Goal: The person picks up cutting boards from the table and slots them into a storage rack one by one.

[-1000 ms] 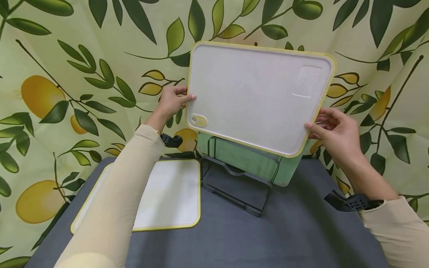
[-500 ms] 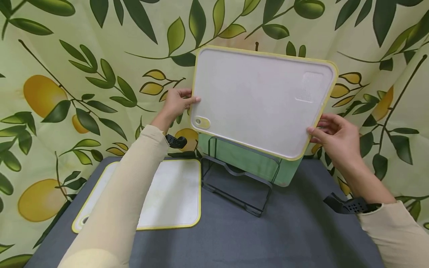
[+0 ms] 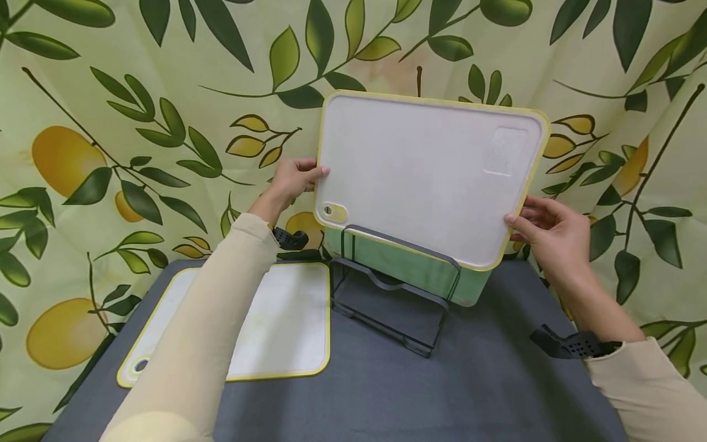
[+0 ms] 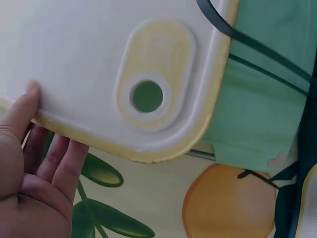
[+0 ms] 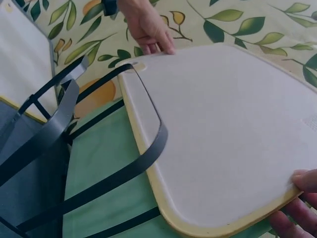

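Note:
A white cutting board with a yellow rim (image 3: 425,178) is held up, tilted, over a black wire rack (image 3: 392,285). My left hand (image 3: 293,181) pinches its left edge, thumb on the white face and fingers behind, as the left wrist view shows. On the right edge, near the lower corner, my right hand (image 3: 552,230) grips it the same way. The board's lower edge has passed behind one wire loop of the rack, in front of a green board (image 3: 409,261) standing in the rack. The held board hides most of that green one.
Another white, yellow-rimmed cutting board (image 3: 282,325) lies flat on the grey-covered table (image 3: 442,387), left of the rack, partly under my left forearm. A leaf-and-fruit patterned curtain (image 3: 182,92) hangs behind the table.
Both hands have lowered the held cutting board. Its bottom edge was above the wire loop and now sits behind it. The rack and the flat board have stayed put.

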`<state>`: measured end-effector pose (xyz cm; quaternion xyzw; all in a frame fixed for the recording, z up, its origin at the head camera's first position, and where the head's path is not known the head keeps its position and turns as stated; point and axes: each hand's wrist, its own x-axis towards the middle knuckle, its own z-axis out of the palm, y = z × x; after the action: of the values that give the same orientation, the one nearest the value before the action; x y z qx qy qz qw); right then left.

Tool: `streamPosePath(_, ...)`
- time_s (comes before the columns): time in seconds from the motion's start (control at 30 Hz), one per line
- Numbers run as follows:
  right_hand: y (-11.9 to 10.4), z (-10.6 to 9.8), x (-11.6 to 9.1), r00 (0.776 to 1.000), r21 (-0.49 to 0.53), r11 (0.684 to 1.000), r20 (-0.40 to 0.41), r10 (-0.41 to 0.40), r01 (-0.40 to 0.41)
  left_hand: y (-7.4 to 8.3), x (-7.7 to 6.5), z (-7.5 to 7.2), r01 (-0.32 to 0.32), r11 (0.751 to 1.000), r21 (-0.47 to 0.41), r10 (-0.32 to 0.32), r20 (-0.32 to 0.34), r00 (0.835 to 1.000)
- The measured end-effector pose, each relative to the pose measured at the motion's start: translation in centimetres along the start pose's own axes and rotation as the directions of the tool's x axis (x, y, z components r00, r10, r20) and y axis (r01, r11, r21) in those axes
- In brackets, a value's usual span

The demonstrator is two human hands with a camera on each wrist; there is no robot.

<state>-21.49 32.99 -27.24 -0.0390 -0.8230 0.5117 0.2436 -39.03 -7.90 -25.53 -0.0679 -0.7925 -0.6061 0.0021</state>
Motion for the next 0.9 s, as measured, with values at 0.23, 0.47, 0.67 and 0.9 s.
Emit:
streamPosePath(0.23, 0.6, 0.1, -0.3, 0.997, 0.058, 0.996, -0.046, 0.067, -0.065, -0.3, 0.0, 0.8, 0.000, 1.000, -0.007, 0.000, -0.005, 1.000)
streamPosePath(0.47, 1.0, 0.3, -0.5, 0.995, 0.194, 0.978, -0.046, 0.089, -0.078, -0.7, 0.0, 1.3, 0.060, 0.998, 0.007, -0.059, -0.043, 0.997)
streamPosePath(0.67, 1.3, 0.3, -0.6, 0.996, 0.226, 0.971, -0.027, 0.088, -0.079, -1.2, -0.1, 1.5, 0.086, 0.996, -0.002, -0.086, -0.043, 0.995)
streamPosePath(0.9, 1.7, 0.2, -1.0, 0.994, 0.164, 0.981, -0.005, 0.106, -0.104, -1.6, -0.4, 1.8, 0.091, 0.996, -0.025, -0.091, -0.034, 0.995)
